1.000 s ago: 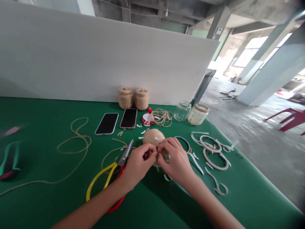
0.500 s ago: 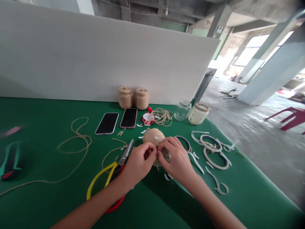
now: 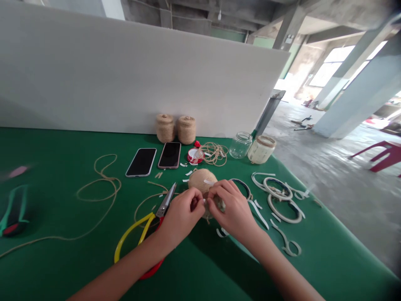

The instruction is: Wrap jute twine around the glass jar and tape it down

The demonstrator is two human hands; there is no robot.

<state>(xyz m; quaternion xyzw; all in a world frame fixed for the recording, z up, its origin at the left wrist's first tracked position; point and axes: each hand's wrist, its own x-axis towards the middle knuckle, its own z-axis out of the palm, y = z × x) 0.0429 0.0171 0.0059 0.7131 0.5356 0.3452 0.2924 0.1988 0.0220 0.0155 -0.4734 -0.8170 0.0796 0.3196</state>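
A twine-wrapped jar (image 3: pixel 200 179) lies on the green table, partly hidden behind my hands. A short white strip (image 3: pixel 209 182) shows against its upper side. My left hand (image 3: pixel 187 209) is closed in a pinch at the near side of the jar. My right hand (image 3: pixel 230 205) pinches right beside it, the fingertips of both almost meeting. Something small and pale shows between the fingertips, too small to name. Scissors (image 3: pixel 164 205) with one yellow and one red handle lie open, partly under my left forearm.
Two twine-wrapped jars (image 3: pixel 165 128) stand by the white panel (image 3: pixel 134 75). Nearer lie two phones (image 3: pixel 141 162), a red-rimmed tape roll (image 3: pixel 194 156) and tangled twine (image 3: pixel 214 154). At right are a glass jar (image 3: pixel 240 145), a strip-covered jar (image 3: pixel 262 150) and tape rolls (image 3: pixel 277 189). Loose twine (image 3: pixel 106 179) lies left.
Both hands stay at the jar with almost no movement. A small pale bit shows a little more clearly at the left fingertips.
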